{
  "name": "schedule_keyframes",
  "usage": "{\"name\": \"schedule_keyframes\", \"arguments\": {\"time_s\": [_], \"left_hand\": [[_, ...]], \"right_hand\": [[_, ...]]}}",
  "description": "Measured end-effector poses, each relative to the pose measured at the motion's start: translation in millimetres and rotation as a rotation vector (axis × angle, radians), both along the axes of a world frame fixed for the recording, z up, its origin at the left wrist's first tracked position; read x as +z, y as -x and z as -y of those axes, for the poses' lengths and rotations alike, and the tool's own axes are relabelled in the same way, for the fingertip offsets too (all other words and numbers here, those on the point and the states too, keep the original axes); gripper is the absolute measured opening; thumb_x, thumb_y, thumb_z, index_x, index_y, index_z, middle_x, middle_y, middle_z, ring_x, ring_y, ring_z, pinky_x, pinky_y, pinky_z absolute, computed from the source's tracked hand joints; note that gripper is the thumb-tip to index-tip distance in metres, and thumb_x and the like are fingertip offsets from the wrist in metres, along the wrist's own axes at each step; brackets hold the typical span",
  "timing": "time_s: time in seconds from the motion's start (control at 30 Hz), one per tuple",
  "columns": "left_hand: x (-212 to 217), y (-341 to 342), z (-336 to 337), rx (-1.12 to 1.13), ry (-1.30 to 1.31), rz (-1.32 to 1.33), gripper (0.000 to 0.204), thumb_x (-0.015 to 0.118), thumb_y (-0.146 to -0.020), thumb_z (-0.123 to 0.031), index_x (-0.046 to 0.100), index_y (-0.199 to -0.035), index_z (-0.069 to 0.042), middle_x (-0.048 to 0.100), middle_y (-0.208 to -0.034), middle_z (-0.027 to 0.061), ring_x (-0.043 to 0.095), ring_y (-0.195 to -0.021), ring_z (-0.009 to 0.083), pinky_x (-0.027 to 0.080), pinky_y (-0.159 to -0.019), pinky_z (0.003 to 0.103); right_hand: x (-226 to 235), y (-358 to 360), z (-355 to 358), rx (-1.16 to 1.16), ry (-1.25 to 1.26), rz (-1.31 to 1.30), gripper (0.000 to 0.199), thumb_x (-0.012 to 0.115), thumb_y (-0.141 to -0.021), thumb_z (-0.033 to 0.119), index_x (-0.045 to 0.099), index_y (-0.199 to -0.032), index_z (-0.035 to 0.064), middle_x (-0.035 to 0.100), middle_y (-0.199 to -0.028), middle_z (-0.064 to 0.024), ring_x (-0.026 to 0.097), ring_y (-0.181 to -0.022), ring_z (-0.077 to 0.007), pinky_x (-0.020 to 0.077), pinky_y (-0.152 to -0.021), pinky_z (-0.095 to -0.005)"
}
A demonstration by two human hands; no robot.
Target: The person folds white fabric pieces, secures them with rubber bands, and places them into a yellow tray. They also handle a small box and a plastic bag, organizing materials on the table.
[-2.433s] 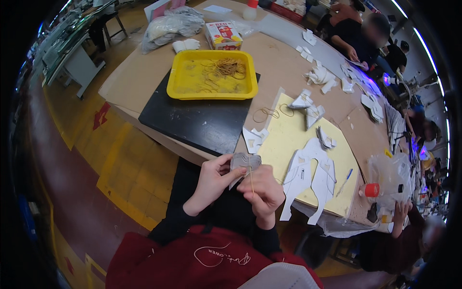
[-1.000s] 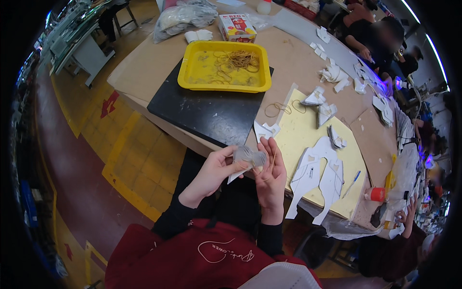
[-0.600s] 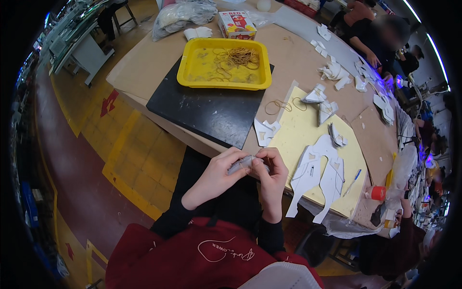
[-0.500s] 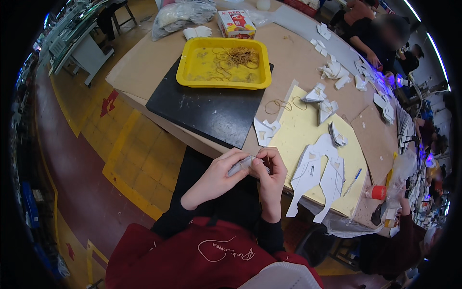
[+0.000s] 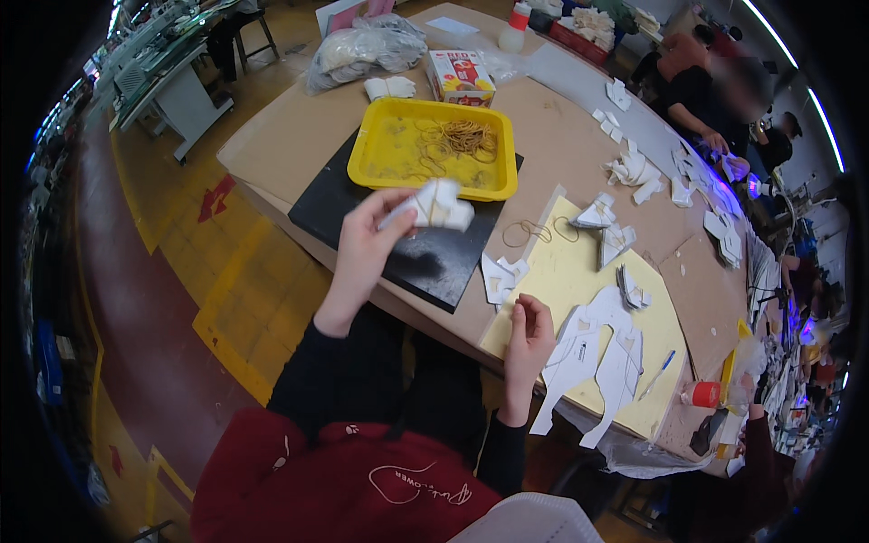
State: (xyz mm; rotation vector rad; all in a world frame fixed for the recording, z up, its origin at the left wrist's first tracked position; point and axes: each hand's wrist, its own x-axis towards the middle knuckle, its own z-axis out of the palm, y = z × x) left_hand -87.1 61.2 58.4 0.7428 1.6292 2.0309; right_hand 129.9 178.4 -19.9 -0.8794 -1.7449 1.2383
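My left hand [image 5: 369, 237] grips a small bundle of white cut pieces [image 5: 441, 206] with a rubber band round it. The bundle is held up over the black board [image 5: 407, 258], in front of the yellow tray [image 5: 358, 163]. Tan rubber bands [image 5: 466, 138] lie heaped inside that tray. Lower down, my right hand [image 5: 530, 342] is apart from the bundle, at the near edge of the yellow sheet [image 5: 566, 262]. Its fingers are curled in toward the thumb, and nothing shows in them. A small white piece stack [image 5: 501, 277] lies just beyond it.
Large white cut shapes [image 5: 588, 353] and a pen [image 5: 658, 373] lie on the yellow sheet. Several banded bundles [image 5: 615, 244] and loose rubber bands [image 5: 519, 233] are nearby. A printed box [image 5: 460, 77] and a plastic bag [image 5: 367, 50] stand behind the tray. Another person [image 5: 715, 100] works at the far right.
My hands have parted. The left has lifted the bundle away toward the tray, while the right has let go of it and moved slightly right and down. The view has shifted a little.
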Motion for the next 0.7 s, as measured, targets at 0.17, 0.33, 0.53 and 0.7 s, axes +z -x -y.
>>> {"name": "schedule_keyframes", "arguments": {"time_s": [0.17,0.33,0.53,0.7], "left_hand": [[-1,31,-27,0.069,-0.036,-0.012,0.029,0.060,-0.095,-0.006,0.057,-0.122,0.006,0.065,-0.111,0.0125,0.065,-0.097,0.0147,0.055,-0.085,0.026],[-26,60,-34,0.130,0.041,-0.109,0.029,0.061,-0.094,-0.005,0.060,-0.121,0.007,0.065,-0.113,0.0142,0.065,-0.100,0.0154,0.056,-0.086,0.025],[-28,80,-19,0.334,0.257,-0.365,0.027,0.066,-0.091,-0.008,0.063,-0.115,0.005,0.068,-0.104,0.0128,0.067,-0.091,0.0152,0.055,-0.080,0.026],[-36,81,-14,0.729,0.431,-1.052,0.026,0.069,-0.086,-0.006,0.065,-0.111,0.000,0.066,-0.093,0.0118,0.065,-0.088,0.0266,0.050,-0.081,0.034]], "right_hand": [[8,5,5,0.000,-0.144,0.089,0.009,0.061,-0.091,0.004,0.064,-0.097,-0.0021,0.065,-0.096,-0.0089,0.062,-0.089,-0.0189,0.0476,-0.081,-0.0293],[6,8,3,-0.016,-0.272,0.113,0.009,0.061,-0.089,0.003,0.065,-0.095,-0.0021,0.064,-0.097,-0.0131,0.063,-0.093,-0.0269,0.0485,-0.083,-0.0336],[1,12,4,-0.053,-0.333,0.247,0.028,0.063,-0.089,0.009,0.059,-0.114,-0.0010,0.058,-0.117,-0.0184,0.054,-0.112,-0.0341,0.0433,-0.096,-0.0408],[7,26,12,-0.074,-0.436,0.500,0.053,0.065,-0.089,0.017,0.046,-0.135,-0.0009,0.050,-0.133,-0.0234,0.040,-0.130,-0.0401,0.0355,-0.107,-0.0474]]}}
